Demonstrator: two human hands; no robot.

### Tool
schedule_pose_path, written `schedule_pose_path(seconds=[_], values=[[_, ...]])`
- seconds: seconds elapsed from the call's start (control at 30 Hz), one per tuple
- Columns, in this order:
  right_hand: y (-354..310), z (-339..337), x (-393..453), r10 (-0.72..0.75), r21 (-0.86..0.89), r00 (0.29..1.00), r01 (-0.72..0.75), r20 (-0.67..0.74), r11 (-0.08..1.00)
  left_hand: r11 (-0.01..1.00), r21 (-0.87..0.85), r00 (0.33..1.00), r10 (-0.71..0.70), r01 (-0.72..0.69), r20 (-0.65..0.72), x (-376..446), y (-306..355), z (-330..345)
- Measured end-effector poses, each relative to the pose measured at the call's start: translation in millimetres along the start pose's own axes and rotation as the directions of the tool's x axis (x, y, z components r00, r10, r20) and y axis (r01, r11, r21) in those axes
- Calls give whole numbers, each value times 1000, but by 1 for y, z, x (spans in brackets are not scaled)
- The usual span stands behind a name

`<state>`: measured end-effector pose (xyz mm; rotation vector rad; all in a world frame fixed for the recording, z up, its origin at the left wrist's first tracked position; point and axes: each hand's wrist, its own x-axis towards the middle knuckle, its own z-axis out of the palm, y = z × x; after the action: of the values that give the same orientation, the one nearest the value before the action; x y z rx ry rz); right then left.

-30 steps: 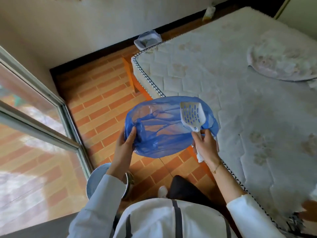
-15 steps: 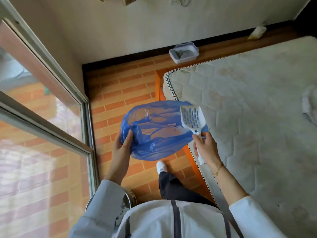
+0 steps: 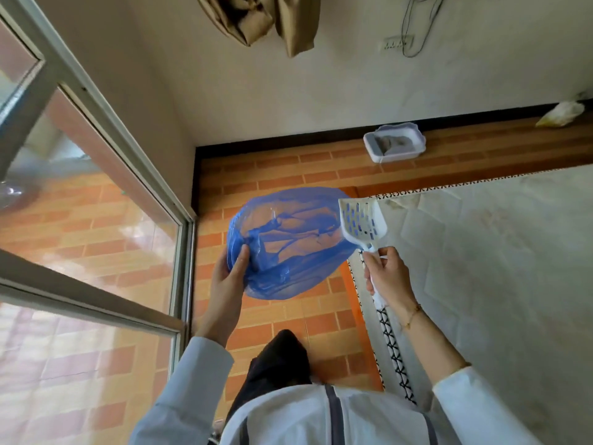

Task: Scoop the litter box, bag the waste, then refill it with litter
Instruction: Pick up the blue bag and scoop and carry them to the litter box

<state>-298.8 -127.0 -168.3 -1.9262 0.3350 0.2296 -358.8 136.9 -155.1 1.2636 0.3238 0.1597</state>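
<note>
The left hand grips the blue bag; the right hand clasps the white scoop, touching the bag. The litter box sits well beyond the bag, against the wall.

The scoop handle is mostly hidden inside the right hand; the litter box at the far wall is too small to judge its contents — only grey shows; the brown cloth and mattress are cut off by the frame's edges.
</note>
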Motion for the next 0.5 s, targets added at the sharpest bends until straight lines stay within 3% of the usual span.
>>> schedule_pose_path(seconds=[0.3,0.5], values=[[-52,41,141,-12,-8,1000,12,-21,1000,1000,4,1000,-10,10,-4,157,13,11],[-111,71,257,-11,31,999,13,-51,999,999,47,996,6,-10,88,299,42,25]])
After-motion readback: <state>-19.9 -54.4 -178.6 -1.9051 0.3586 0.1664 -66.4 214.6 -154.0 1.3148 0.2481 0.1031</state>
